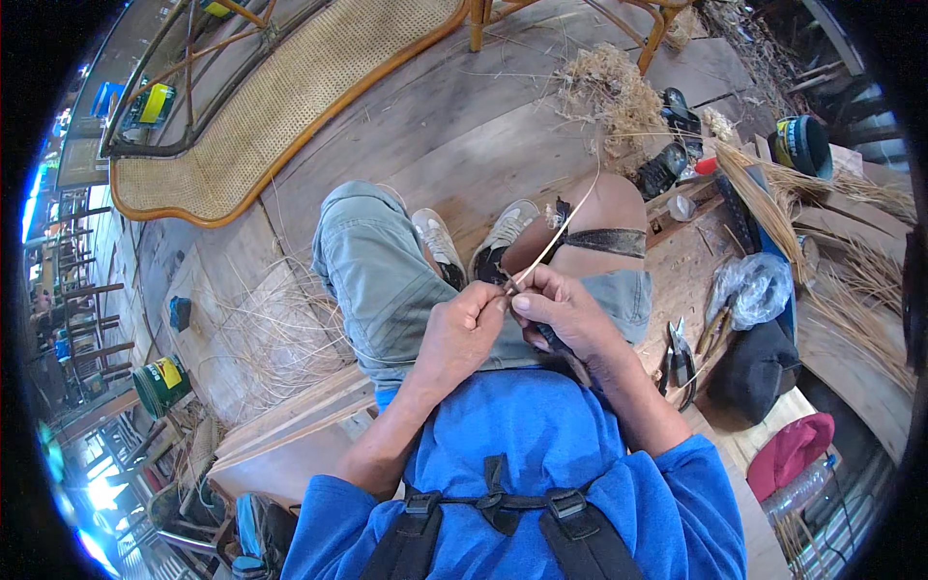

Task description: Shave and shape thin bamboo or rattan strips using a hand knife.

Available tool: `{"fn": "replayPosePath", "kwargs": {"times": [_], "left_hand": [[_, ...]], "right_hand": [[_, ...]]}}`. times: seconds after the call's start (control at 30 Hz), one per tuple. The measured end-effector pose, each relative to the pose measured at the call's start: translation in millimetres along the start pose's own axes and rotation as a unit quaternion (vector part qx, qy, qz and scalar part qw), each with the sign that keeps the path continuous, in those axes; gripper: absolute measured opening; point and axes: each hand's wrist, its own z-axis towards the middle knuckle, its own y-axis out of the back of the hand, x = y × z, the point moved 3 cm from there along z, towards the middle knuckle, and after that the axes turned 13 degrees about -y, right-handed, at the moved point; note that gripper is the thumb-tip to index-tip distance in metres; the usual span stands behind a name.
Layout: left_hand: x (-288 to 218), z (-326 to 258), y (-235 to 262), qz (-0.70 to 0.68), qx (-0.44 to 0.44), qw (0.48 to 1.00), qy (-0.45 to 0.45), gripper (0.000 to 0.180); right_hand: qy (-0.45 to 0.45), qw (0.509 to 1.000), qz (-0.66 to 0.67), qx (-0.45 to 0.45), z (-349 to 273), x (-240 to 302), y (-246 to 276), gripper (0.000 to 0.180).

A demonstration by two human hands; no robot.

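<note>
A thin pale rattan strip [571, 218] rises from between my hands and slants up over my right knee, its far end curving off toward the floor. My left hand [468, 327] is closed in a pinch around the strip's near end, in front of my lap. Close against it, my right hand [572, 311] grips a small knife [553, 338] with a dark handle. The knife's blade sits at the strip between both hands, partly hidden by the fingers. A dark band [607, 242] is wrapped around my bare right knee.
A woven cane furniture panel [280, 92] stands ahead on the left. Curly shavings [609, 92] and black sandals [662, 169] lie ahead right. Pliers [681, 358], a plastic bag [759, 290], a dark cap [759, 372] and a rattan bundle [764, 198] are at my right. Loose strands [280, 338] lie left.
</note>
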Motion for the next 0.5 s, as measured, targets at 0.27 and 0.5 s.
{"fn": "replayPosePath", "kwargs": {"times": [0.27, 0.5], "left_hand": [[-14.0, -39.6, 45.0, 0.110, 0.069, 0.991, 0.021, 0.013], [-5.7, -83.1, 91.4, 0.119, 0.069, 0.990, 0.041, 0.011]], "right_hand": [[0.014, 0.999, 0.000, -0.037, -0.9, 14.7, 31.3, 0.024], [0.011, 0.996, -0.009, -0.093, -10.2, 32.1, 44.1, 0.021]]}}
